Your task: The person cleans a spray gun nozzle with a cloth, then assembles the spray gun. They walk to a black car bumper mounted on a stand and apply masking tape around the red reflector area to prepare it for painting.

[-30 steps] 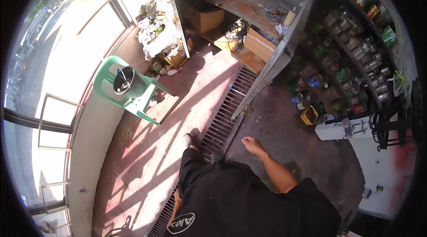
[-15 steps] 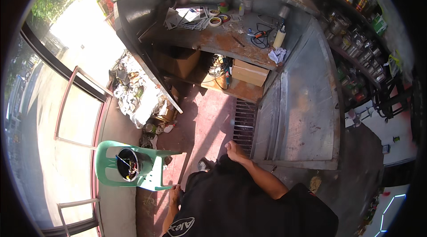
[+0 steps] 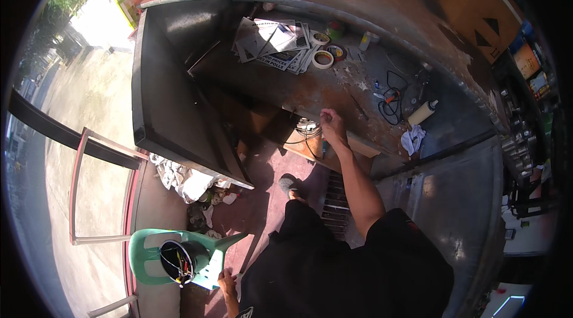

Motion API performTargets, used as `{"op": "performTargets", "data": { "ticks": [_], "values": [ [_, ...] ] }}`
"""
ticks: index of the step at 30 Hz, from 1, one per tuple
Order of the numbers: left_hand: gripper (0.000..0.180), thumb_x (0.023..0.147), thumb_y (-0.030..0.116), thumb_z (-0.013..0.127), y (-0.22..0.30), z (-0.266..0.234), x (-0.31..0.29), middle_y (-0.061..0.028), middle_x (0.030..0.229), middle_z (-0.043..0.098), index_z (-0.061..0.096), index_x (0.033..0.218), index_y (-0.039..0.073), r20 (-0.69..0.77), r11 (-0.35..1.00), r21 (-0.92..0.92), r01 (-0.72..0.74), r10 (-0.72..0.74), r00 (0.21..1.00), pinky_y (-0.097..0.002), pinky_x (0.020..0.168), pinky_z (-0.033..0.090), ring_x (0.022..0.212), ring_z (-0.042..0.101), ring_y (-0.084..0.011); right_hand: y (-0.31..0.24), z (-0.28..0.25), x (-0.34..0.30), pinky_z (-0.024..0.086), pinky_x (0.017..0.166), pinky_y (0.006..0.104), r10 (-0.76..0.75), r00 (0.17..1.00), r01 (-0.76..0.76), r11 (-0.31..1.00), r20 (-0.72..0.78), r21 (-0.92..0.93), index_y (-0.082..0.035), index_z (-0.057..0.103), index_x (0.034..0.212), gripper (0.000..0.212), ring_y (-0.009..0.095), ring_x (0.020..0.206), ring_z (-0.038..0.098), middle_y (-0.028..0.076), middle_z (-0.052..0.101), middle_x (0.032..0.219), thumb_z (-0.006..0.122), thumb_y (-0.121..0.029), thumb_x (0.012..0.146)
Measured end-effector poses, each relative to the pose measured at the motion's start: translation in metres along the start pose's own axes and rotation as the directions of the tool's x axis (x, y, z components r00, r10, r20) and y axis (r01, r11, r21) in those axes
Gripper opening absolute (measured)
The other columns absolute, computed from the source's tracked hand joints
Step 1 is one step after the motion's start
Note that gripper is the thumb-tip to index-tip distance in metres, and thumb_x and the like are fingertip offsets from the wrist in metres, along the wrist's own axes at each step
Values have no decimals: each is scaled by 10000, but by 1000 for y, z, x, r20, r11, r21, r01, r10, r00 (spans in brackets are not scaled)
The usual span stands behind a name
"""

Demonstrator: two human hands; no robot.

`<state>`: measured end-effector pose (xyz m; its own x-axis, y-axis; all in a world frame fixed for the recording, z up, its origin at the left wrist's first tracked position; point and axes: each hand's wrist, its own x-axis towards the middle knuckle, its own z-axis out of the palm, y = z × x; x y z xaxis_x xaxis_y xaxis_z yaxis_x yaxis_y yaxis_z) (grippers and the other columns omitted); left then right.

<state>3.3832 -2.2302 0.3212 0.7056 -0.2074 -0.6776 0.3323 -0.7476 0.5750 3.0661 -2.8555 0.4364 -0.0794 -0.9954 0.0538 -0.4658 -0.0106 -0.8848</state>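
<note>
Your right hand has gone up and away from your body since a second ago, when it hung over the dark floor. Now it shows in front of the near edge of the desk. You have come closer to the desk too, and more of its top shows. Your right fingers are bent in, but I cannot tell if they are pressed together, pinch a thing or touch the edge. Your left hand hangs low at the near left, just beside the green chair. I cannot tell if it touches the chair, or if its fingers are spread or pressed together. On the chair sits a dark bucket with thin things inside.

The desk is right in front of you. Papers lie at its far left, in a messy pile. A white tape roll lies just right of them. More to the right is a black cord, then a cream bottle on its side and a white rag near it. Under the top, you can see coiled wires on a low shelf. One foot is on the red floor, left of the grate.
</note>
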Motion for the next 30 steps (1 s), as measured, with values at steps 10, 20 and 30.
{"op": "performTargets", "data": {
  "ticks": [10, 20, 30],
  "values": [
    [578, 976, 458, 693, 70, 127, -40, -234, 1126, 763, 694, 1286, -30, 66, 995, 105, 3, -10, 998, -387, 907, 571, 1042, 742, -300, 56, 43, 320, 481, 1091, 475, -186, 982, 152, 864, -24, -481, 33, 624, 1367, 528, 419, 1266, 628, 294, 657, 1340, 682, -249, 925],
    [581, 1048, 414, 618, 205, 109, -135, -229, 1277, 720, 574, 1470, 18, -51, 968, -198, -155, 147, 988, -418, 974, 555, 1147, 708, -338, -98, 57, 18, 527, 940, 456, -187, 433, 717, 664, 882, -211, 22, 672, 1166, 275, 387, 1070, 626, 215, 475, 1201, 724, -126, 941],
    [458, 1005, 332, 657, 149, 62, -202, -180, 1415, 634, 642, 1395, 92, -126, 695, -175, -698, 687, 716, -521, 1151, 395, 1371, 528, -409, -229, 114, -300, 545, 910, 425, 70, -676, 686, 424, 733, 591, -5, 692, 1206, 418, 348, 1004, 656, 208, 514, 1172, 784, -292, 916]
  ]
}}
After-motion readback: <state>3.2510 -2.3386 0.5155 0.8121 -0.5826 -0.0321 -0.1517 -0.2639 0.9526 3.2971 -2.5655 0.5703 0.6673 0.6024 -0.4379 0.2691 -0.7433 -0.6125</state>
